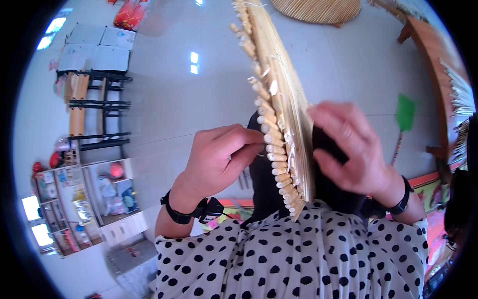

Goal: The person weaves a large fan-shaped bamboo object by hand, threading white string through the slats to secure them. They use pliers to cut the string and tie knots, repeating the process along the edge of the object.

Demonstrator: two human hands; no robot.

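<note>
A mat of pale plant stalks (284,89) stands edge-on in front of my body, its cut stalk ends in a row facing left. Loose bits of white thread show along that edge. My left hand (216,157) is closed in a pinch at the stalk ends; what its fingertips hold, if anything, is hidden. On the mat's other side is my right hand (351,149), slightly blurred, with thumb and fingers apart. Its fingertips come close to the mat's face; I cannot tell whether they touch.
A round stalk mat (316,9) lies on the tiled floor ahead. To the right are a brown wooden bench (429,62), bundled pale stalks (455,89) and a green fly swatter (405,112). Black-framed furniture (102,104) and a filled shelf unit (94,199) stand left.
</note>
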